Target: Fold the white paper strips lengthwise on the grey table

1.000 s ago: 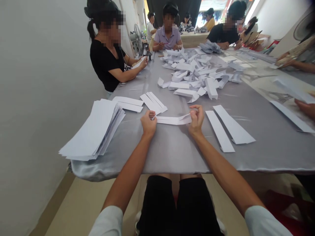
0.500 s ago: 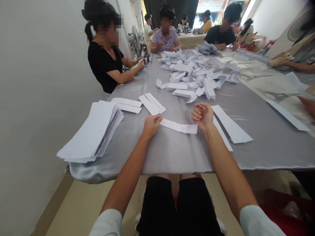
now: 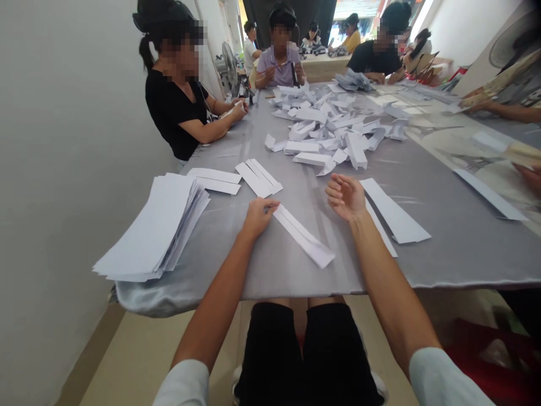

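My left hand pinches one end of a long folded white paper strip, which lies slanting toward the near table edge. To the right of it my right hand hovers just above the grey tablecloth, palm up, fingers loosely curled and holding nothing. Two flat folded strips lie right beside that hand.
A thick stack of white sheets overhangs the table's left corner. More folded strips lie beyond my left hand, and a heap of folded papers covers the middle. Several people sit round the table, the nearest in a black shirt at left.
My right hand let go of the strip and lifted away to the right. The left hand kept its end and swung the strip so its free end now points toward me.
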`<action>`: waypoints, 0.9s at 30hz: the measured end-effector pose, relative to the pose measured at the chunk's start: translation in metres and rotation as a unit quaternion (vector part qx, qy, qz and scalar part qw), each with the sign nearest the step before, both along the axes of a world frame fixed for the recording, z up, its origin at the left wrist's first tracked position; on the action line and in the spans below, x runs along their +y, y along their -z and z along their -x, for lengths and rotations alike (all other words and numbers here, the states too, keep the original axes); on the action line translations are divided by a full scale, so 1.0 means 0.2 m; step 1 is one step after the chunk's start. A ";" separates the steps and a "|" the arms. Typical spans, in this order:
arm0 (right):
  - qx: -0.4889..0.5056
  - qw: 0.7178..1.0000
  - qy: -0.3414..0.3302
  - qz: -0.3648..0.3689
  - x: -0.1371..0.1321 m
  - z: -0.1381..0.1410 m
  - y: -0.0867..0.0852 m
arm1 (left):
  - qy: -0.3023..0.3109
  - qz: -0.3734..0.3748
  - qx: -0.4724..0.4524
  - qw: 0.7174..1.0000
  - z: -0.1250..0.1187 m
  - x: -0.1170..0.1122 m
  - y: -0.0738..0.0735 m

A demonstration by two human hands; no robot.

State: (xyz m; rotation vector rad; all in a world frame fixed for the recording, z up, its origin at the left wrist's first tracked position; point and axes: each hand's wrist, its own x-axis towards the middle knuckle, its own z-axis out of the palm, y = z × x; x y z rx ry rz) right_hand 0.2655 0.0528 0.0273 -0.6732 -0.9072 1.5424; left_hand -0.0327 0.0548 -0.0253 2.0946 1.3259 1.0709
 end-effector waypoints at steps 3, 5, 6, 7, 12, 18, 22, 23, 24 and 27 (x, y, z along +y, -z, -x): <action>-0.135 0.990 0.051 -0.006 0.01 0.07 0.06 | 0.067 0.018 -0.008 0.998 -0.03 -0.02 -0.01; -0.283 0.953 0.095 -0.050 0.00 0.14 0.13 | 0.082 0.027 -0.006 0.996 -0.04 -0.03 -0.02; -0.366 0.920 0.110 -0.092 0.00 0.18 0.16 | 0.077 0.025 0.003 0.997 -0.05 -0.03 -0.02; -0.445 0.878 0.114 -0.135 -0.01 0.21 0.19 | 0.067 0.017 0.016 0.997 -0.05 -0.03 -0.02; -0.619 0.741 0.059 -0.253 -0.02 0.30 0.26 | 0.035 -0.028 0.084 0.995 -0.05 -0.03 -0.01; -0.574 0.765 0.008 -0.292 -0.02 0.29 0.26 | 0.040 -0.005 0.104 0.994 -0.05 -0.02 0.00; -0.553 0.790 0.015 -0.266 -0.04 0.29 0.25 | 0.041 0.002 0.107 0.993 -0.05 -0.03 -0.02; -0.534 0.807 0.009 -0.253 -0.05 0.29 0.24 | 0.040 0.001 0.104 0.994 -0.06 -0.04 -0.02; -0.511 0.827 0.001 -0.236 -0.05 0.30 0.23 | 0.039 0.000 0.101 0.994 -0.06 -0.04 -0.03; -0.430 0.885 -0.018 -0.178 -0.06 0.30 0.21 | 0.042 0.007 0.080 0.996 -0.08 -0.06 -0.04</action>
